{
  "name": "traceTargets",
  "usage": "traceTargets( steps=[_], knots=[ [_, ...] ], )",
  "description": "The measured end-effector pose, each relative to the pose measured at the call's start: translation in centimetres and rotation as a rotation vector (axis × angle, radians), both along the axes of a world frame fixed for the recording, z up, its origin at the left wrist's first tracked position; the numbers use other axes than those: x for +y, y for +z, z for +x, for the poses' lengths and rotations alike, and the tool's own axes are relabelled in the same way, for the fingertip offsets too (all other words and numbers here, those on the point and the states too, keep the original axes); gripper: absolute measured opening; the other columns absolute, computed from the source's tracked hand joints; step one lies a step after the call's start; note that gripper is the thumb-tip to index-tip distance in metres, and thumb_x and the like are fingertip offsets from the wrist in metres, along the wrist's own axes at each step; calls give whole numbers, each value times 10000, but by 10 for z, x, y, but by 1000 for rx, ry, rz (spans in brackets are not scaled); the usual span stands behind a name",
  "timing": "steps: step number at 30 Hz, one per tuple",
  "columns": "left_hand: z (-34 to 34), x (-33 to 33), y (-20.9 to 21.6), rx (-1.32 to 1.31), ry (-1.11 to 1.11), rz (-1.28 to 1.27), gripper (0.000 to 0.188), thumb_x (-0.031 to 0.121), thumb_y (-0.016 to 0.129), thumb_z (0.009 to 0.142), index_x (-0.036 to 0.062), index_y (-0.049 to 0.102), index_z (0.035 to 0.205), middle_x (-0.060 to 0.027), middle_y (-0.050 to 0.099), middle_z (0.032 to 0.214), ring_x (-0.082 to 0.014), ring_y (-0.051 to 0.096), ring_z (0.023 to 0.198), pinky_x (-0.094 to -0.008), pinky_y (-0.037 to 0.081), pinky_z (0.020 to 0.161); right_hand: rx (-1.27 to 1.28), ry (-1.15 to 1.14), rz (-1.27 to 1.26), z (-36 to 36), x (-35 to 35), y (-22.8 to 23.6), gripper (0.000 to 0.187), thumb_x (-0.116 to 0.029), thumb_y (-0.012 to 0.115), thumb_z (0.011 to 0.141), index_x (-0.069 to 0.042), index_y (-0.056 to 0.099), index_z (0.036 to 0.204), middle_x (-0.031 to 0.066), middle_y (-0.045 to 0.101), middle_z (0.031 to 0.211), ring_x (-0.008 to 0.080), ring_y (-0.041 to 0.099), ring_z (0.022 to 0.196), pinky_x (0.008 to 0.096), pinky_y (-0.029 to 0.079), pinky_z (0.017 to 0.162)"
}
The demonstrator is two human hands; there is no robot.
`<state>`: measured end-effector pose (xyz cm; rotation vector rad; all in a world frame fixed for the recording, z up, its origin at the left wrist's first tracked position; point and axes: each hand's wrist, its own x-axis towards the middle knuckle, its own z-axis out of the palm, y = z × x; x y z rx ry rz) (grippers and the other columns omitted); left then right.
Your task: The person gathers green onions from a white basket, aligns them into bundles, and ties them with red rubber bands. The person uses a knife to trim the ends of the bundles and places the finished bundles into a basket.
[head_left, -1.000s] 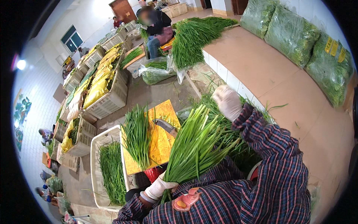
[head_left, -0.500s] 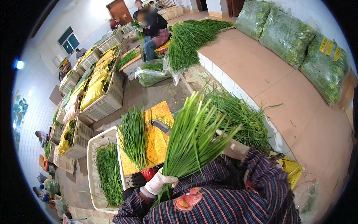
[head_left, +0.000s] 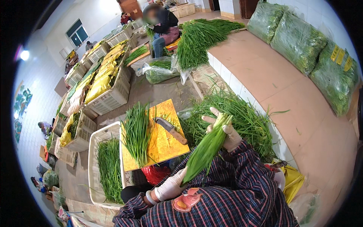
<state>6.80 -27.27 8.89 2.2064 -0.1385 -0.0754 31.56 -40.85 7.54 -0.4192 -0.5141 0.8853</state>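
A bunch of chives (head_left: 208, 147) lies slanted above my lap, its pale cut ends up and to the right. My left hand (head_left: 171, 188), in a white glove, is closed around its lower leafy end. My gloved right hand (head_left: 230, 137) loosely holds the upper end, thumb at one side and fingers reaching past the other. In front stands a yellow cutting board (head_left: 166, 147) with green scraps on it. A knife (head_left: 171, 130) with a wooden handle rests there, next to a laid-down pile of chives (head_left: 137, 134).
A white crate (head_left: 92, 172) with chives stands left of the board. Loose chives (head_left: 242, 117) are heaped beyond my right hand, against a tiled ledge (head_left: 264, 81). Filled clear bags (head_left: 334, 79) line the ledge. Another person (head_left: 162, 32) sits ahead, near stacked crates (head_left: 111, 100).
The bunch has swung lower and looks narrower and more compact. My right hand has come from beside it to its cut ends. The knife, partly hidden before, now shows fully.
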Motion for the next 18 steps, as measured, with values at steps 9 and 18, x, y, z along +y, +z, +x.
traceTargets(
  steps=[9,18],
  knots=[
    [6,46,45,203,-245,-111,923,64,746,685,3,188,1417,-154,277,1442,-242,267,1330,-330,230,1088,71,23,-106,-2,7,45,182,-53,603,809,-82,531,973,54,567,784,203,570,793,417,467,864],
    [170,50,15,227,-261,-955,986,552,643,741,92,125,1442,-109,253,1458,-249,361,1267,-396,285,1057,176,-121,-279,4,9,18,315,-56,603,823,-41,493,1118,93,589,822,226,601,803,388,523,754]
  ],
)
